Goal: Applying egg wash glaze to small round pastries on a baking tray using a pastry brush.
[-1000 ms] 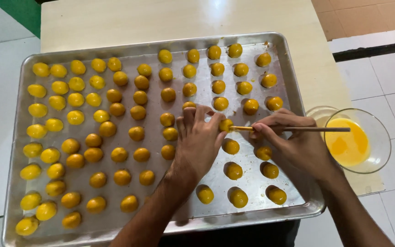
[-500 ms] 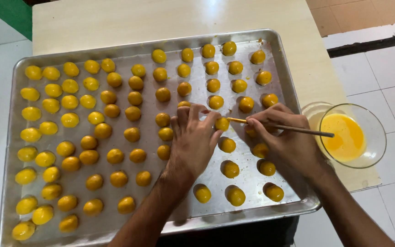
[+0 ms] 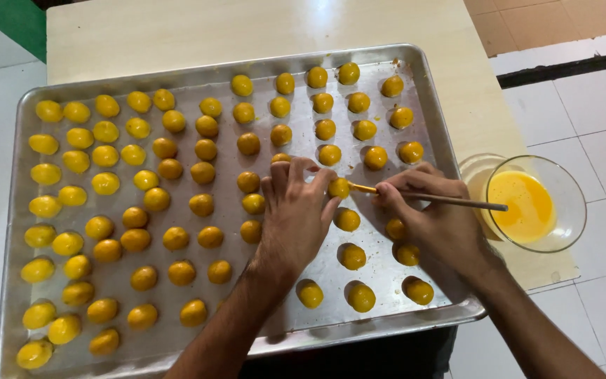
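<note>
The left hand [image 3: 296, 214] lies palm down over the middle of the tray [image 3: 426, 91], fingers close together and slightly curled, with the thumb and forefinger tips touching a dough ball [image 3: 339, 187] at about two o'clock from the hand's knuckles. The right hand [image 3: 440, 221] sits at three o'clock from the left, well inside the tray's right part, its fingers pinched around a thin wooden brush [image 3: 443, 200]. The brush handle runs out toward three o'clock, ending over the rim of a glass bowl [image 3: 569, 224]; its tip points toward nine o'clock and touches the same dough ball that the left fingers steady.

Around the hands, rows of small round yellow and orange balls cover the metal tray. Those toward nine o'clock, on the tray's left part, look paler and brighter yellow; those near the middle and toward twelve and three o'clock look darker and glossy. A few balls lie at six o'clock from the hands, near the tray's front edge, and some are partly hidden under the right palm.

The glass bowl stands just off the tray's right edge, at three o'clock, holding a yellow liquid [image 3: 524, 200]. Tray and bowl rest on a pale table [image 3: 177, 35], with white floor tiles [image 3: 597, 105] beyond it toward three o'clock.
</note>
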